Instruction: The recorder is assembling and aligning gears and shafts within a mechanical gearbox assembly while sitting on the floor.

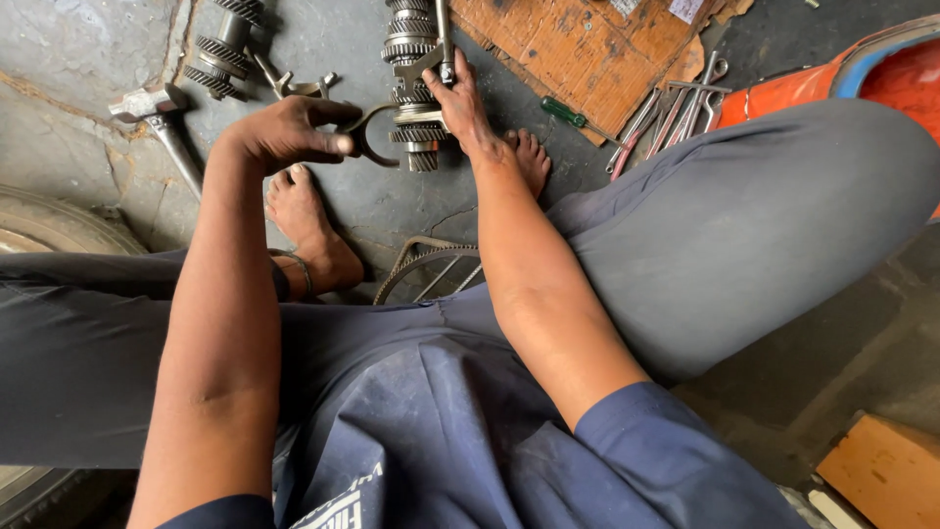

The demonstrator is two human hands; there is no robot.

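Cracked grey concrete floor (78, 59), oil-stained; person seated on it, legs folded. Left hand (294, 132) pinches a curved dark steel shift fork (367, 137), thumb and fingers closed on its left end, open arc pointing right. Just right of that grip stands the stacked steel gear shaft (416, 78), long axis running away from the body. Right hand (460, 103) rests on the shaft's right side, fingers curled loosely around a slim upright rod; a full clasp cannot be told. Left hand is the nearer carrier. Beyond: steel hammer (157, 118), green-handled screwdriver (568, 113), spanners (676, 108).
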